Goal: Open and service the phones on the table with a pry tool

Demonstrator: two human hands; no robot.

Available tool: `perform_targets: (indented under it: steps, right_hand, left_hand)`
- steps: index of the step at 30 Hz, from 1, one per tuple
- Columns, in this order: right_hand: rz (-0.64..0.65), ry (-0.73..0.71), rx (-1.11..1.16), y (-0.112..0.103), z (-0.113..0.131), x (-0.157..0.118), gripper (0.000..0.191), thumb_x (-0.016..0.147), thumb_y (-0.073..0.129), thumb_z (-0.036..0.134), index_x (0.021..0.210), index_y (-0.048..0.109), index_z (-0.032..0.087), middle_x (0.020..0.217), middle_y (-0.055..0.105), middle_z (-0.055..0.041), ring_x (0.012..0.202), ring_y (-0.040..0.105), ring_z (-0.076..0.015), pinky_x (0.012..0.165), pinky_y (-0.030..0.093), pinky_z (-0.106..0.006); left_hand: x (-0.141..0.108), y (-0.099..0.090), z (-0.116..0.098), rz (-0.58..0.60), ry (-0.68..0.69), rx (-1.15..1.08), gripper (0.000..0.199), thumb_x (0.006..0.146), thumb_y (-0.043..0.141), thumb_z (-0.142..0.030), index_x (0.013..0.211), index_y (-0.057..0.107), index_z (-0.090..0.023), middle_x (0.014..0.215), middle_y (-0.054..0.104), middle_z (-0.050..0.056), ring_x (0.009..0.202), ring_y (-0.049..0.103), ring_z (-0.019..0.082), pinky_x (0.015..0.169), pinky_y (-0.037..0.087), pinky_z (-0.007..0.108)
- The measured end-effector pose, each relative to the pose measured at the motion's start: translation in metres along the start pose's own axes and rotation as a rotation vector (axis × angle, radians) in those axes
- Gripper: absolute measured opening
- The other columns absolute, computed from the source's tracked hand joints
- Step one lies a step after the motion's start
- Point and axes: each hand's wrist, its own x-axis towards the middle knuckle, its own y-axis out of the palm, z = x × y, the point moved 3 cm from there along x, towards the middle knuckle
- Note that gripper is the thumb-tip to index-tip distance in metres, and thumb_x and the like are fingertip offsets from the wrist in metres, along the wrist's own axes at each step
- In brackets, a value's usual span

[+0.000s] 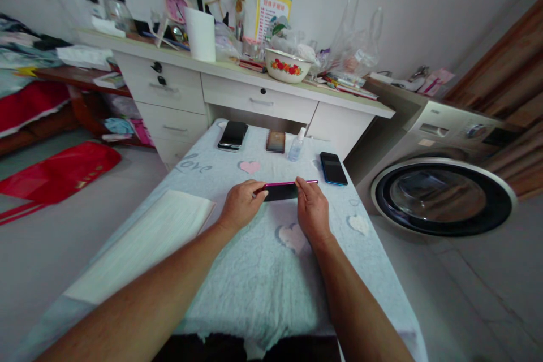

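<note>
A dark smartphone [280, 192] with a magenta edge is held sideways above the cloth-covered table [263, 271], its black face tilted toward me. My left hand [242, 203] grips its left end, thumb at the lower side. My right hand [311, 206] is closed on the right end. Just beyond the phone stands a clear spray bottle [296, 146]. To its left lies a small flat brownish item [275, 141], blurred out. Another smartphone [334, 168] with a blue edge rests at the right. At the far left, black phones [233, 135] lie stacked.
A folded pale cloth [148, 243] lies along the table's left side. Behind stands a white desk [263, 93] with drawers, carrying a floral bowl [288, 65], a paper roll [201, 35] and plastic bags. A washing machine [441, 136] stands at right; a red bag [59, 172] lies left.
</note>
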Motion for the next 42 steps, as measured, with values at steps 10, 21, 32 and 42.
perform_targets:
  steps: [10, 21, 32, 42]
  right_hand:
    - [-0.043, 0.028, -0.014, -0.001, -0.009, 0.002, 0.034, 0.096, 0.039, 0.021, 0.120, 0.063, 0.018, 0.103, 0.066, -0.0110, 0.096, 0.060, -0.0209, 0.085, 0.048, -0.034]
    - [-0.085, 0.074, 0.031, 0.000, -0.017, 0.004, 0.033, 0.096, 0.040, 0.023, 0.116, 0.065, 0.015, 0.102, 0.067, -0.0120, 0.095, 0.062, -0.0212, 0.086, 0.048, -0.035]
    - [-0.154, 0.165, 0.181, 0.000, -0.026, 0.003, 0.033, 0.095, 0.043, 0.031, 0.112, 0.067, 0.016, 0.107, 0.069, -0.0118, 0.098, 0.064, -0.0223, 0.090, 0.048, -0.038]
    - [-0.175, 0.194, 0.187, 0.000, -0.031, 0.004, 0.034, 0.094, 0.045, 0.033, 0.112, 0.068, 0.015, 0.109, 0.070, -0.0121, 0.101, 0.064, -0.0235, 0.093, 0.048, -0.040]
  left_hand:
    - [0.000, -0.002, -0.001, -0.005, -0.011, -0.008, 0.017, 0.084, 0.054, -0.023, 0.089, 0.069, -0.018, 0.077, 0.064, 0.001, 0.072, 0.059, 0.014, 0.066, 0.043, 0.024]
    - [0.000, -0.001, 0.000, -0.009, -0.007, -0.015, 0.016, 0.084, 0.054, -0.022, 0.088, 0.069, -0.017, 0.078, 0.065, 0.001, 0.073, 0.059, 0.014, 0.067, 0.043, 0.025]
    - [-0.001, -0.001, -0.001, -0.011, -0.009, -0.031, 0.015, 0.084, 0.054, -0.023, 0.086, 0.069, -0.017, 0.076, 0.064, 0.001, 0.072, 0.059, 0.014, 0.066, 0.041, 0.025]
    - [-0.001, -0.002, -0.002, -0.013, -0.007, -0.016, 0.016, 0.085, 0.054, -0.023, 0.086, 0.069, -0.017, 0.077, 0.064, 0.001, 0.072, 0.059, 0.015, 0.066, 0.042, 0.025]
